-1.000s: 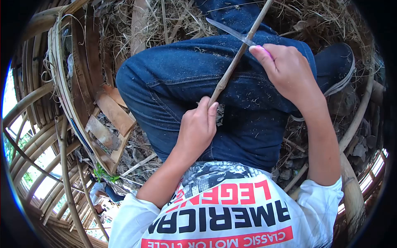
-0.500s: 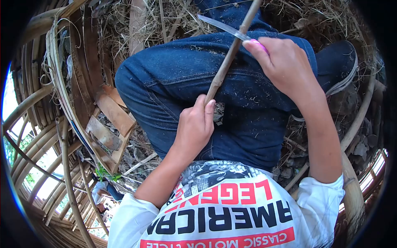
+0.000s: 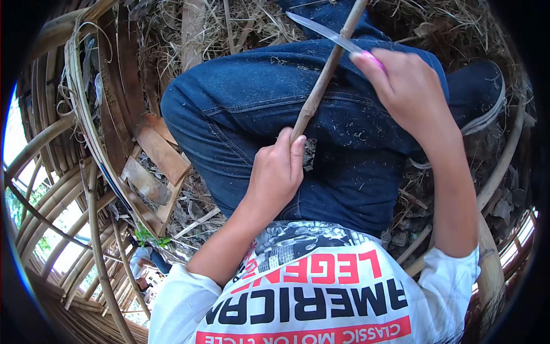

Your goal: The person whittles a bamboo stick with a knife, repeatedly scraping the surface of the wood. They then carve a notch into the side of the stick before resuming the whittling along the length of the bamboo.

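Note:
A thin wooden stick slants from lower left to upper right over my bent leg in blue jeans. Its lower end sits in my left hand, whose fingers are closed round it. My right hand grips the pink handle of a knife. The narrow blade points to the upper left and crosses the stick near its upper part; whether it touches is hard to tell. Small shavings dot the jeans.
Bamboo poles and split strips line the left side. Flat wood pieces lie left of my knee. Dry fibres cover the ground at the top. Another person is at the lower left. A curved pole runs along the right.
The knife and my right hand have shifted slightly up and to the right, with the blade slightly higher on the stick. My left hand and the stick appear a little further right.

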`<state>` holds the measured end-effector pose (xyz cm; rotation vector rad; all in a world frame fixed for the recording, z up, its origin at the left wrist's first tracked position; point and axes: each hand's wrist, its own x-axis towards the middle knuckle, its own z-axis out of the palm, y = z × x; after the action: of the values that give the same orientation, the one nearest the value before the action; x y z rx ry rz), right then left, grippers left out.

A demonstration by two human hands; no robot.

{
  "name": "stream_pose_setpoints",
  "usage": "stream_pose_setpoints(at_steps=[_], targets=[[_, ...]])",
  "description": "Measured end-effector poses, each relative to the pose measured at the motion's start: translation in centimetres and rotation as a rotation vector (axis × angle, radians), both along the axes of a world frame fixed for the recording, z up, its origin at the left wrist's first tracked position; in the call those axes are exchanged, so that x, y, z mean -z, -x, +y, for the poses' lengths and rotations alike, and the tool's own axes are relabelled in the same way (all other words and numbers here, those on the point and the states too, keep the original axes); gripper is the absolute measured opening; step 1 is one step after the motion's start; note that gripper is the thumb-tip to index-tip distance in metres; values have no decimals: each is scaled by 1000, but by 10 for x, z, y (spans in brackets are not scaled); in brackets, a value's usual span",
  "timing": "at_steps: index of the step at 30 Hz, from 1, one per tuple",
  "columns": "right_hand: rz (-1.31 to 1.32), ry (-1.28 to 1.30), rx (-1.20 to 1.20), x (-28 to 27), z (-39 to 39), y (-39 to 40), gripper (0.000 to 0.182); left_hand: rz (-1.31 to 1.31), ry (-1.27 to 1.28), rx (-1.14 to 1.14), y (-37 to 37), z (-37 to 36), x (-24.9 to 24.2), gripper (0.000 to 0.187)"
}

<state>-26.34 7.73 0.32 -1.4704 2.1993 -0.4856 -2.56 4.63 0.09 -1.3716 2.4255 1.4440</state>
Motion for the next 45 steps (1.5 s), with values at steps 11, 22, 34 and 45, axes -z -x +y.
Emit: stream_pose_setpoints(at_steps=[11,22,34,45], targets=[[14,69,-16,4,-6,2,48,-16,-1,-5,1,-3,2,19],[23,107,-24,4,-15,2,47,-19,9,-27,0,-4,2,18],[31,88,5,7,2,10,50,-19,21,-8,-3,-4,3,19],[39,-41,16,1,4,14,49,-23,30,33,-3,-2,3,20]])
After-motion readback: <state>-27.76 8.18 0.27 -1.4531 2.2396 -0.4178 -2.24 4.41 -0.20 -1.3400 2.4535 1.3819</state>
